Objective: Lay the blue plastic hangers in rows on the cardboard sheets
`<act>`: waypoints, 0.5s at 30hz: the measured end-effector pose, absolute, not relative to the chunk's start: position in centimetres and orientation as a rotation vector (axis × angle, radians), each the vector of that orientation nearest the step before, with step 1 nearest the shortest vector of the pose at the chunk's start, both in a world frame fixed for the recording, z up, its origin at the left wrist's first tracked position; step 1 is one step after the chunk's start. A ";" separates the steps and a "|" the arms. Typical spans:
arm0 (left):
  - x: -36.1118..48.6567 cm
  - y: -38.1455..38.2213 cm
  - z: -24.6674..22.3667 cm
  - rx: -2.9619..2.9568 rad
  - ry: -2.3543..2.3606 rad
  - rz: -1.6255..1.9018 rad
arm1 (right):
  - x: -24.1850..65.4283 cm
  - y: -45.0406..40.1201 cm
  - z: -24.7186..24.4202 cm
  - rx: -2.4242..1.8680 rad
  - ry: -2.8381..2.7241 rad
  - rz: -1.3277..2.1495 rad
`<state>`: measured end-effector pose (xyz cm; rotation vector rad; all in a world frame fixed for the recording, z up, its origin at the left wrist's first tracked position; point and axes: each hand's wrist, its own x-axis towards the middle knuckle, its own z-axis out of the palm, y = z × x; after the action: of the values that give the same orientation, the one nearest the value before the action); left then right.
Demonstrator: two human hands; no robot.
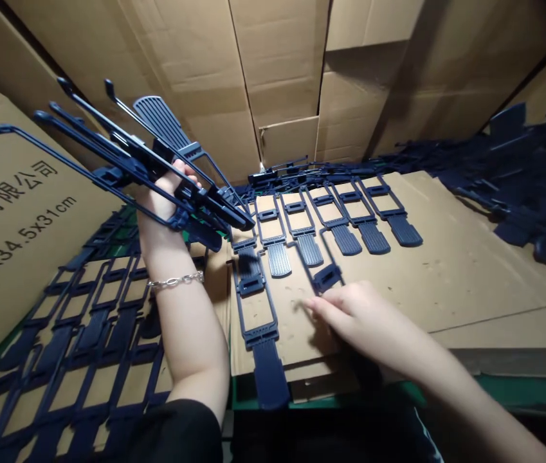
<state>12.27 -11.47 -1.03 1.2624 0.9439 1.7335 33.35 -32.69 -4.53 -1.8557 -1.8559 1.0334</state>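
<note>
My left hand is raised at the left, its fingers closed round a bunch of dark blue plastic frames that stick out on several sides. Lower down, my right hand grips one dark blue plastic frame just over the cardboard sheet; part of that frame is hidden behind the hand. Left of it, a similar frame lies flat, its broad tab pointing towards me past the sheet's edge. Farther back, a row of such frames rests on the cardboard with ribbed tabs facing me.
More frames lie in rows on cardboard at the left. A big heap of dark blue parts is at the right, with loose parts along the back. Stacked cardboard boxes form a wall behind, and a printed carton stands at the left.
</note>
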 end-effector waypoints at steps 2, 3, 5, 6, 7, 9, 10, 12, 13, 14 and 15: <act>12.4 -11.5 -1.1 1.291 0.933 1.733 | 32.0 -32.1 -5.4 -1.912 -1.880 1.017; 12.5 -11.5 -1.2 1.306 0.929 1.731 | 31.5 -31.9 -5.7 -1.941 -1.893 0.994; 12.5 -11.4 -1.3 1.332 0.919 1.725 | 30.7 -31.4 -6.1 -1.976 -1.918 0.963; 12.5 -11.4 -1.4 1.341 0.914 1.726 | 30.3 -31.2 -6.2 -1.980 -1.936 0.959; 12.5 -11.4 -1.4 1.348 0.911 1.732 | 30.0 -31.0 -6.3 -1.977 -1.957 0.957; 12.4 -11.3 -1.5 1.352 0.920 1.747 | 29.4 -30.7 -6.4 -1.982 -1.993 0.951; 12.4 -11.3 -1.4 1.349 0.929 1.752 | 29.1 -30.5 -6.4 -1.989 -2.006 0.941; 12.3 -11.2 -1.3 1.336 0.946 1.763 | 28.5 -30.1 -6.6 -2.019 -2.014 0.906; 12.3 -11.2 -1.2 1.326 0.949 1.762 | 28.2 -30.0 -6.7 -2.037 -2.006 0.890; 12.3 -11.2 -1.1 1.316 0.946 1.759 | 27.9 -29.8 -6.8 -2.052 -1.994 0.870; 12.3 -11.3 -0.9 1.306 0.942 1.757 | 27.7 -29.7 -6.8 -2.063 -1.984 0.850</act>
<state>12.25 -11.30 -0.94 1.3055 0.9416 1.7572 27.65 -29.72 -6.78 -2.0634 -1.9845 0.8503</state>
